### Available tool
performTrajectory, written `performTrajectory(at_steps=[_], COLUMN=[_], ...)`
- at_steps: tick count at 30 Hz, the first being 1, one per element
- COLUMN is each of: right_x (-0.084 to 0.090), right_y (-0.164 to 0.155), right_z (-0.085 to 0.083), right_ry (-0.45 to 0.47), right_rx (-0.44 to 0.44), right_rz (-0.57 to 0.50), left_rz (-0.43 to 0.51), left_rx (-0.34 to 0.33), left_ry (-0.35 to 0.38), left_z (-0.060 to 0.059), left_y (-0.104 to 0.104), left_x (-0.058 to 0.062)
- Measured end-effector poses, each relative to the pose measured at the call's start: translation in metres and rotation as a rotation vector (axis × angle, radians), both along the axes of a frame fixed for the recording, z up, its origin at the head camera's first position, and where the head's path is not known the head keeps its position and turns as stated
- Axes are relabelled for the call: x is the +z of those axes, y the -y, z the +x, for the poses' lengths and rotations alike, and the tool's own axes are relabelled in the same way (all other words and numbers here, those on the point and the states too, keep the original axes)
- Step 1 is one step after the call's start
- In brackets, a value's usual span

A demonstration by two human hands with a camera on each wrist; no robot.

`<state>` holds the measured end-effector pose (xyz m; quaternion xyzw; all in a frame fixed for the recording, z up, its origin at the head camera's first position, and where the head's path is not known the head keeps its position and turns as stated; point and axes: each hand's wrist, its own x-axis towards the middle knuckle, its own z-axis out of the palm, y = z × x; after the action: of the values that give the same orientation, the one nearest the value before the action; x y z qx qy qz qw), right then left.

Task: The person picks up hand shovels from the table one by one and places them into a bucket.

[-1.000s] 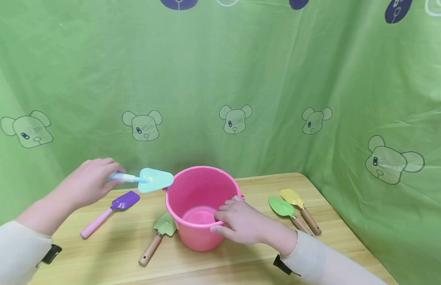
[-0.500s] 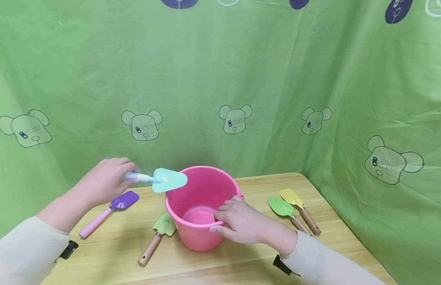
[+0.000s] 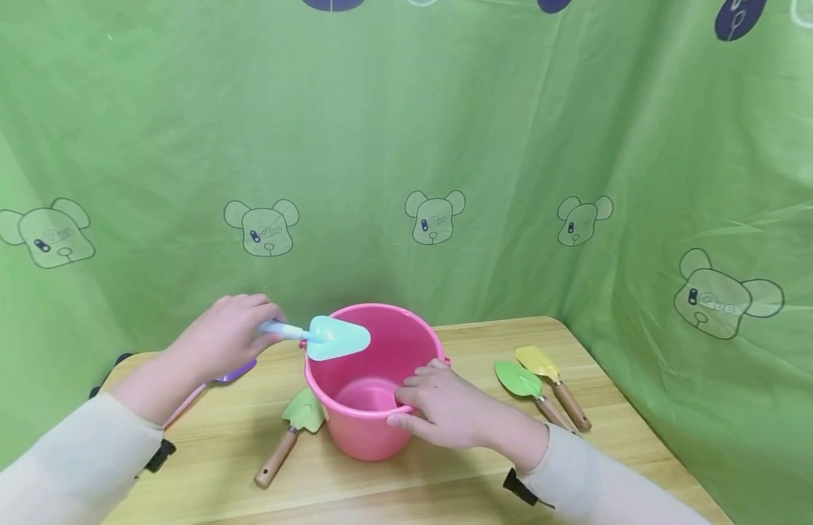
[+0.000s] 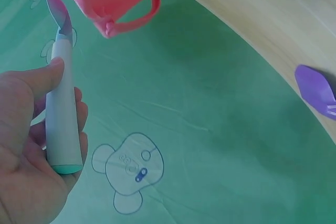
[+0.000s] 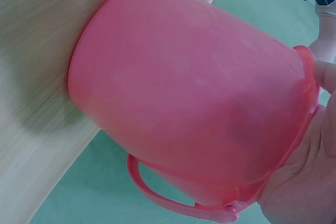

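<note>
My left hand [image 3: 232, 335] grips a light blue hand trowel [image 3: 340, 338] by its pale handle, thumb laid along it in the left wrist view. The trowel's blade reaches over the left rim of a pink bucket [image 3: 373, 437], which stands upright on the table. With my right hand [image 3: 445, 408] I hold the bucket's near right rim, thumb outside and fingers over the edge. The bucket's floor shows bare in the head view. Its handle [image 5: 157, 195] hangs down the side. Just left of the bucket lies an olive-green trowel [image 3: 304, 413] with a wooden handle.
A purple trowel [image 4: 315, 87] lies at the left, partly hidden by my left arm in the head view. On the right of the wooden table [image 3: 485, 467] are a bright green trowel [image 3: 519, 380] and a yellow one [image 3: 539, 362]. A green curtain [image 3: 354, 146] hangs behind.
My left hand has moved right with the light blue trowel, bringing its blade from beside the rim to over the bucket's opening. My right hand keeps its hold on the rim.
</note>
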<state>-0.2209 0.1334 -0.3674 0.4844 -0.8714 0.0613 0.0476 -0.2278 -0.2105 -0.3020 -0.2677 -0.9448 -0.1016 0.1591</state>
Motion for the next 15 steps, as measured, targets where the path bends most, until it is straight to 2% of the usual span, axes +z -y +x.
performTrajectory(at_steps=[9, 15], right_x=[0.000, -0.001], right_y=[-0.001, 0.000], right_z=[-0.001, 0.000], right_ry=[0.003, -0.012], right_rx=[0.001, 0.006], right_rz=[-0.013, -0.010], left_rz=[-0.001, -0.018], left_rx=[-0.045, -0.062], left_ry=[-0.010, -0.010], left_z=[-0.016, -0.020], left_y=[-0.022, -0.033], left_x=[-0.010, -0.019])
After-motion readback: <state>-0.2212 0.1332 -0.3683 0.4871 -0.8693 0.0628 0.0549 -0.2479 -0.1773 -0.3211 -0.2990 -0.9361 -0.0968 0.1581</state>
